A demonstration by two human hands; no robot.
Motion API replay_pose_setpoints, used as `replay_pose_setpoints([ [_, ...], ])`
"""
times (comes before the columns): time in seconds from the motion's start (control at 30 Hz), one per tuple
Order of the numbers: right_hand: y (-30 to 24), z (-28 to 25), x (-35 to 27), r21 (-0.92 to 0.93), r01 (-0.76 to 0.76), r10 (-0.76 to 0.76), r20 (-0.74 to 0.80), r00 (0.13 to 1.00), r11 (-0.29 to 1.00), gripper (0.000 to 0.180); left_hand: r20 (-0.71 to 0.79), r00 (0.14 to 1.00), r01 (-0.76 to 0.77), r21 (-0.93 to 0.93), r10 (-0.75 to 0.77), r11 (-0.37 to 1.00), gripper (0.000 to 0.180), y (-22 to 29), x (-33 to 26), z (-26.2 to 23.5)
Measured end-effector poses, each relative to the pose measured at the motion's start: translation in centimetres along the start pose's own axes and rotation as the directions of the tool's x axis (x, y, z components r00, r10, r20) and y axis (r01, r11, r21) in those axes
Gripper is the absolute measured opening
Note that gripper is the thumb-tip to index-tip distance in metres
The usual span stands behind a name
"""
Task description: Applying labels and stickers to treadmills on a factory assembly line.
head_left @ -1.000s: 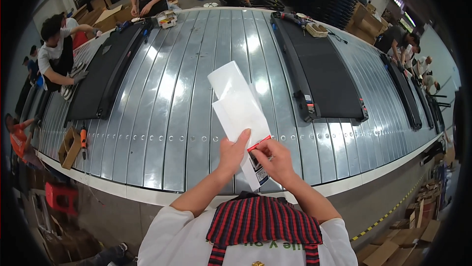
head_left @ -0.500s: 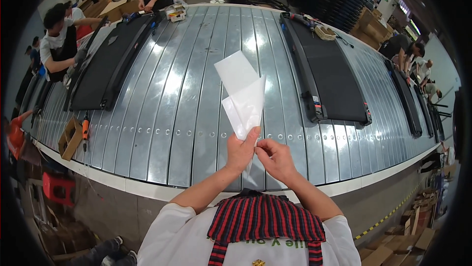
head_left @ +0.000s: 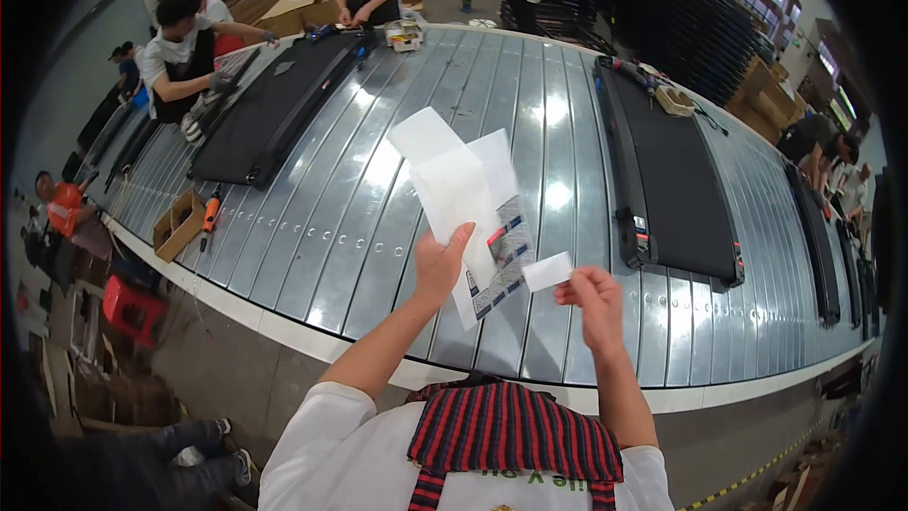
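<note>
My left hand (head_left: 438, 270) is closed on a fan of white paper sheets (head_left: 452, 191), thumb on top, held above the slatted metal table. One of them is a glossy label sheet (head_left: 511, 270), with rows of small dark-printed labels along its right part. Pinched between the fingers of my right hand (head_left: 594, 303) is a small white label (head_left: 548, 272), its plain face showing. Its left end lies close to the edge of the label sheet; whether they touch I cannot tell.
Black treadmill-like decks (head_left: 676, 166) lie on the metal table (head_left: 378, 218) to the right and far left. An orange power screwdriver (head_left: 210, 218) lies beside a cardboard box (head_left: 178, 225). Co-workers stand round the table, and a red stool (head_left: 135, 311) is on the floor at left.
My right hand has moved right, away from my left hand, and now has the small white label in its fingers. The sheets have turned and spread, showing printed labels. The whole view has shifted.
</note>
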State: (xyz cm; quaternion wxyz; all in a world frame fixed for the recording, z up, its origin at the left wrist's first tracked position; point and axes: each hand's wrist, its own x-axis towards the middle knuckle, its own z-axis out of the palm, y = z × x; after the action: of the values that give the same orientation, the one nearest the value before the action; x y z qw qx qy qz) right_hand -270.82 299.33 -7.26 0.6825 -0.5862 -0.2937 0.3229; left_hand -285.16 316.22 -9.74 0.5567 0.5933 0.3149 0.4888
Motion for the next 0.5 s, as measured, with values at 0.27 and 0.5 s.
replay_pose_setpoints([
  [0.27,-0.2,5.6,-1.5,-0.639,0.683,-0.427,0.540,0.725,0.353,0.014,0.315,0.948,0.015,0.077,-0.038,0.997,0.030,-1.5,-2.7,2.2],
  [0.5,-2.6,6.2,-0.9,-0.646,0.719,-0.518,0.535,0.667,0.258,0.019,0.337,0.923,0.188,0.033,-0.188,0.982,0.028,-1.3,-1.4,1.0],
])
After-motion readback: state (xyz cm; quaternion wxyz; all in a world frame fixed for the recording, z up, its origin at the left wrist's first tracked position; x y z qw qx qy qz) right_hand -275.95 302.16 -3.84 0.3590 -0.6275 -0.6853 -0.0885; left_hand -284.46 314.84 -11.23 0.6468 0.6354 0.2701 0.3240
